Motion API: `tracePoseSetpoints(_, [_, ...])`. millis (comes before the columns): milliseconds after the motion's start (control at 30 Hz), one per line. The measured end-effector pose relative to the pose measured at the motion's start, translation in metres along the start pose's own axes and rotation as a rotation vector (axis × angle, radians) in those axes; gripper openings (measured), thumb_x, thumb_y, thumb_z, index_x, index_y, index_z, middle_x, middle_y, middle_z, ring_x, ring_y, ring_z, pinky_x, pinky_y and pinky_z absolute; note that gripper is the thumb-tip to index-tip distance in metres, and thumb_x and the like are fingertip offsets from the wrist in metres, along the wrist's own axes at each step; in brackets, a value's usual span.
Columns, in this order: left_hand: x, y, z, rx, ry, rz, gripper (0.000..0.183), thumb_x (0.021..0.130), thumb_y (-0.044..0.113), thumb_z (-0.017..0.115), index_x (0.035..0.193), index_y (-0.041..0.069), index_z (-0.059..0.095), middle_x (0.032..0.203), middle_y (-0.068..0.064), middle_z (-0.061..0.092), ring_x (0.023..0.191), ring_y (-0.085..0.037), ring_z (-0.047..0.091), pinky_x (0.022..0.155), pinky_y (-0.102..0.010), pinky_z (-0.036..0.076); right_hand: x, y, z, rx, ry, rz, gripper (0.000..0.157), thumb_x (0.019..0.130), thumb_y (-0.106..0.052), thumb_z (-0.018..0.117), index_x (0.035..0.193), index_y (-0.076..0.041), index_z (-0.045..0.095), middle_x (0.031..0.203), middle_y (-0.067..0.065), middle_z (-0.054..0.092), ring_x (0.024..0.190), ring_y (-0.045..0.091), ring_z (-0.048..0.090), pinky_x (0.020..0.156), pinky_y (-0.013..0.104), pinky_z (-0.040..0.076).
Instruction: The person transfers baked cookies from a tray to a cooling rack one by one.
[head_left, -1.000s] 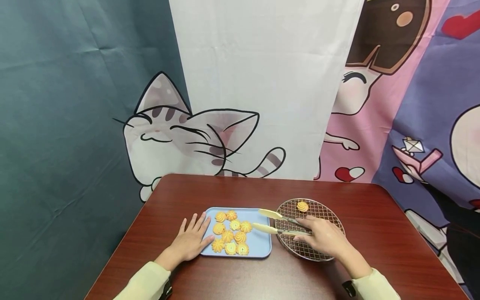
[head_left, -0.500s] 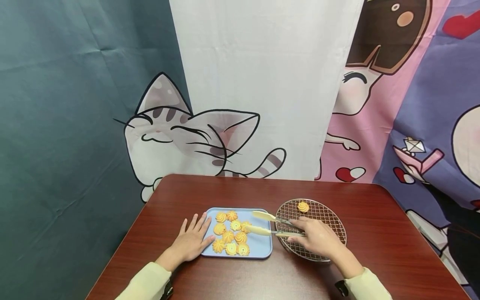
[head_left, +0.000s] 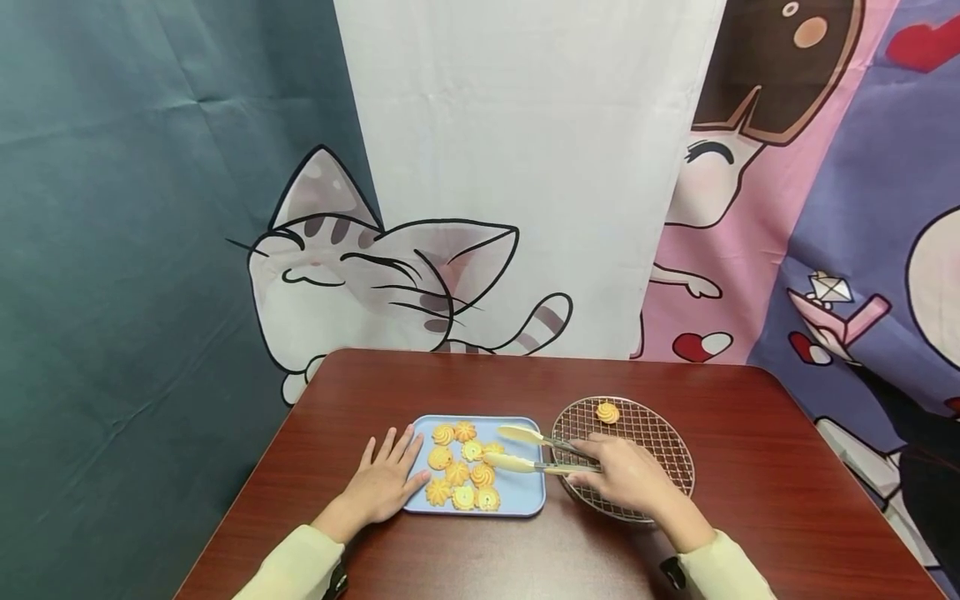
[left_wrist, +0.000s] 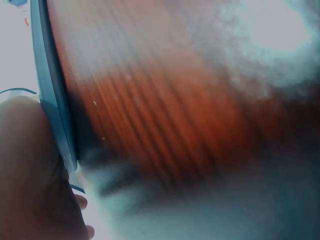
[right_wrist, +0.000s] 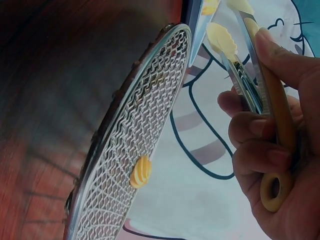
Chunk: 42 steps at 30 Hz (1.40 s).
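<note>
My right hand [head_left: 628, 473] grips a pair of tongs [right_wrist: 272, 85] with cream tips and metal arms; its fingers curl round the handles in the right wrist view. The tongs' spread tips reach over the right part of a blue tray [head_left: 525, 492], near the rightmost cookie [head_left: 492, 450]. Several piped butter cookies [head_left: 457, 473] lie on that tray. With fingers spread, my left hand [head_left: 378, 483] rests at the tray's left edge, thumb over the rim. One swirl cookie [right_wrist: 141, 171] sits on the round wire rack [head_left: 660, 433], partly under my right hand.
The brown wooden table [head_left: 480, 558] extends around the tray and rack. Behind it hangs a printed cloth [head_left: 525, 167] with a cartoon cat. The left wrist view is mostly blurred table and tray edge.
My right hand has moved left with the tongs, bringing their tips from the tray's right side further over it toward the cookies. My left hand stays in place.
</note>
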<state>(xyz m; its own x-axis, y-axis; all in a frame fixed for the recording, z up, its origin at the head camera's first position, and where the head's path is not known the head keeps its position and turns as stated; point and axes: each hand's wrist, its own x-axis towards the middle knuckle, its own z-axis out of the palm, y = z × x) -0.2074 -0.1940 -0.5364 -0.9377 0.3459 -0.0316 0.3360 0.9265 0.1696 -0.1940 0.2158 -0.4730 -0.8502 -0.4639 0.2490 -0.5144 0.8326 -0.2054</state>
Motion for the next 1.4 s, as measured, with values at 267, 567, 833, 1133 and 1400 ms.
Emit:
tracePoseSetpoints(267, [0.0007, 0.0017, -0.0003, -0.010, -0.002, -0.005, 0.070, 0.106, 0.055, 0.037, 0.161, 0.012, 0.029, 0.169, -0.009, 0.019, 0.154, -0.041, 0.013, 0.119, -0.065, 0.009, 0.0026, -0.0017, 0.0009, -0.014, -0.025, 0.028, 0.055, 0.081, -0.045, 0.082, 0.126, -0.014, 0.073, 0.112, 0.002, 0.072, 0.081, 0.017, 0.067, 0.066, 0.039, 0.056])
tracePoseSetpoints(567, [-0.0005, 0.0014, -0.0007, -0.014, 0.006, -0.003, 0.070, 0.106, 0.056, 0.037, 0.160, 0.012, 0.031, 0.169, -0.010, 0.020, 0.154, -0.041, 0.014, 0.119, -0.065, 0.009, 0.0028, -0.0021, 0.0029, -0.051, -0.032, 0.009, 0.054, 0.083, -0.043, 0.081, 0.127, -0.014, 0.072, 0.124, 0.013, 0.071, 0.096, 0.032, 0.072, 0.067, 0.044, 0.058])
tracePoseSetpoints(833, [-0.0016, 0.0014, -0.0012, -0.041, 0.017, 0.008, 0.068, 0.106, 0.052, 0.041, 0.159, 0.009, 0.034, 0.167, -0.014, 0.023, 0.153, -0.044, 0.015, 0.118, -0.067, 0.008, 0.0034, -0.0019, 0.0044, -0.040, -0.043, 0.014, 0.053, 0.083, -0.042, 0.081, 0.128, -0.014, 0.072, 0.124, 0.012, 0.071, 0.099, 0.033, 0.072, 0.072, 0.046, 0.059])
tracePoseSetpoints(1133, [-0.0002, -0.0007, 0.0006, -0.042, 0.002, -0.006, 0.070, 0.106, 0.053, 0.040, 0.160, 0.011, 0.031, 0.169, -0.011, 0.020, 0.154, -0.042, 0.013, 0.119, -0.066, 0.007, 0.0028, 0.0011, 0.0062, -0.051, -0.016, -0.011, 0.052, 0.084, -0.044, 0.080, 0.126, -0.015, 0.073, 0.121, 0.010, 0.072, 0.094, 0.030, 0.073, 0.070, 0.044, 0.058])
tracePoseSetpoints(1400, [0.0001, -0.0014, 0.0006, -0.034, -0.009, -0.013, 0.071, 0.106, 0.055, 0.039, 0.161, 0.013, 0.029, 0.169, -0.010, 0.018, 0.155, -0.041, 0.012, 0.119, -0.065, 0.006, -0.0013, 0.0019, 0.0046, -0.065, 0.028, -0.015, 0.052, 0.081, -0.044, 0.082, 0.124, -0.016, 0.074, 0.115, 0.007, 0.074, 0.087, 0.026, 0.073, 0.067, 0.041, 0.057])
